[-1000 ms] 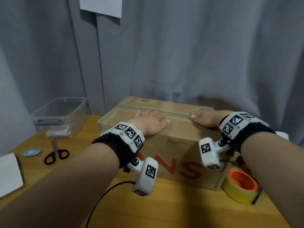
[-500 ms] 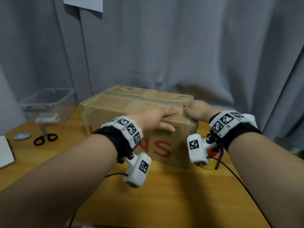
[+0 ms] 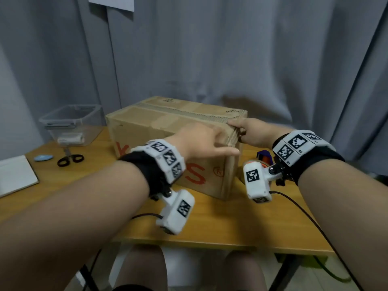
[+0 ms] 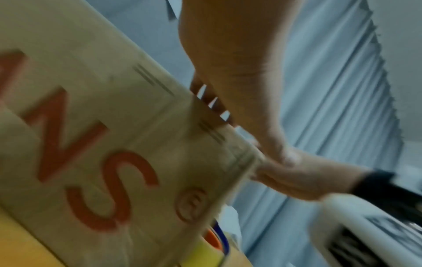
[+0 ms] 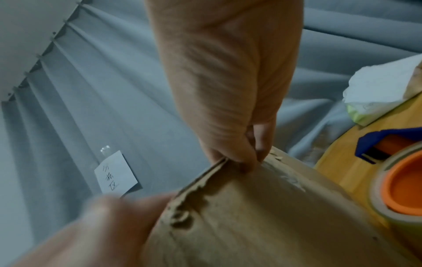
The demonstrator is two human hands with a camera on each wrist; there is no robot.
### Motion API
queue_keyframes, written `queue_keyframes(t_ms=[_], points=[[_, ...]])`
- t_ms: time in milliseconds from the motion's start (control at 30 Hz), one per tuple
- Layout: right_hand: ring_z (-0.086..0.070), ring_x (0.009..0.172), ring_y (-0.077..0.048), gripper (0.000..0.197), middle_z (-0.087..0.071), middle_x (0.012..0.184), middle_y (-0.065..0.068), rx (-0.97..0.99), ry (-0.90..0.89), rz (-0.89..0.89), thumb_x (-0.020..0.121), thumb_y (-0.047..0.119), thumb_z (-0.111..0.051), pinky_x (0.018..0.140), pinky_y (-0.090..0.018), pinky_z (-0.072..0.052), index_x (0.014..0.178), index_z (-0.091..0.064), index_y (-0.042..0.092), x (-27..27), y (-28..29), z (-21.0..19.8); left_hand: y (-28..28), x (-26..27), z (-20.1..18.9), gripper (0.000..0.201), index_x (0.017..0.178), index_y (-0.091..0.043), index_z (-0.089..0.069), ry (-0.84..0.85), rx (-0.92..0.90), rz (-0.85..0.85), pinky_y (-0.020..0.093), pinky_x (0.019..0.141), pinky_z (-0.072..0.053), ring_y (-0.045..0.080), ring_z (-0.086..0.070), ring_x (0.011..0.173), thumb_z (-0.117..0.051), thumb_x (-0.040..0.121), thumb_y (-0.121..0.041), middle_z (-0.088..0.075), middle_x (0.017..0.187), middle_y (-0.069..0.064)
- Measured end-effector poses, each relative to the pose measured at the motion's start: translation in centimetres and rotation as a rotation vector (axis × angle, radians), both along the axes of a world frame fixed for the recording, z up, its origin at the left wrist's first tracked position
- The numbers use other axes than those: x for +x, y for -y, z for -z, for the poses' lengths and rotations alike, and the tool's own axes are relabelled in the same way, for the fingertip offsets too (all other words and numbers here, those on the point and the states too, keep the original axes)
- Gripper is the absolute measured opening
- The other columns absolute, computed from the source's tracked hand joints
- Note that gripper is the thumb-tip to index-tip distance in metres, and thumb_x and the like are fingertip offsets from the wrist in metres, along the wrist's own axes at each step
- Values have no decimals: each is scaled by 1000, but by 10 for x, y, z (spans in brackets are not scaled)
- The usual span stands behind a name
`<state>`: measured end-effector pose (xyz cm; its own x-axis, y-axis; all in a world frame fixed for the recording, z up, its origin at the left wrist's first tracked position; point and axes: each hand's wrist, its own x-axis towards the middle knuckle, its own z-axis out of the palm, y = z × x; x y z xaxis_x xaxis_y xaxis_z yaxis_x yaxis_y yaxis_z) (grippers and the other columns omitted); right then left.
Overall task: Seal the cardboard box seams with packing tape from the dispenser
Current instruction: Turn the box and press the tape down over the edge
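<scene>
Since half a second ago the brown cardboard box with red lettering (image 3: 168, 143) has swung further round on the table, its short end now turned toward 5 o'clock, and the left hand (image 3: 201, 141) has slid along to the near top corner. That hand lies flat, fingers straight and pressing the top flap down, probably so the seam stays level. The right hand (image 3: 249, 131), at 1 o'clock from it, has its fingertips (image 5: 242, 159) curled over the top edge of the short end, pinching the flap edges together. I judge this a squaring-up before any taping. The yellowish packing tape roll with an orange core in a blue dispenser (image 5: 402, 189) stands untouched just beside the box at 4 o'clock. The box rests on a honey-coloured wooden table (image 3: 220, 223); toward 9 o'clock sit black-handled scissors (image 3: 70, 159) and a clear plastic tub (image 3: 71, 122). Grey pleated curtains (image 3: 231, 49) close the room behind.
</scene>
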<state>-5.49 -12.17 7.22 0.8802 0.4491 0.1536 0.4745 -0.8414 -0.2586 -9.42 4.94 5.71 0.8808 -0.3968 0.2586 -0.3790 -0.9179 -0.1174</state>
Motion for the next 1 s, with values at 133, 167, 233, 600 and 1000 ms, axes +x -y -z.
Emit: queue_keyframes(t_ms=[133, 167, 233, 600, 1000], points=[[-47, 128, -26, 43, -53, 136, -11, 30, 19, -36, 90, 0, -52, 100, -18, -29, 133, -52, 8, -6, 4, 4, 34, 0, 7, 60, 123, -10, -51, 32, -18, -36, 37, 88, -43, 31, -55, 110, -53, 82, -53, -60, 120, 11], [-47, 129, -24, 42, -54, 136, -9, 28, 52, -51, 90, 2, -53, 100, -14, -27, 131, -54, 9, -6, 6, 5, 32, 2, 6, 49, 117, -13, -54, 24, -63, -5, 34, 82, -45, 30, -58, 104, -56, 81, -46, -63, 113, 9], [-45, 130, -21, 42, -56, 135, -4, 24, 130, -52, 87, 7, -59, 102, -15, -25, 128, -59, 15, -5, 9, 9, 19, 3, 4, 42, 113, -20, -59, -42, -164, 72, 32, 77, -49, 27, -62, 96, -60, 77, -42, -68, 105, 5], [-40, 113, -24, 51, -40, 98, 3, -21, 327, 7, 79, 56, -61, 96, -38, -27, 124, -61, 31, -17, -52, 19, -89, -7, -5, 71, 141, -50, -24, -309, -160, 37, 41, 116, 0, 18, -6, 146, -58, 78, -56, -18, 156, -11], [-49, 91, -23, 40, -40, 89, 0, 158, 455, -5, 81, 46, -66, 79, -33, -40, 103, -72, 13, -11, -106, 36, -125, 5, -14, 71, 140, -45, -34, -325, -245, -59, 18, 105, -22, 14, -35, 135, -65, 82, -19, -26, 155, -3]])
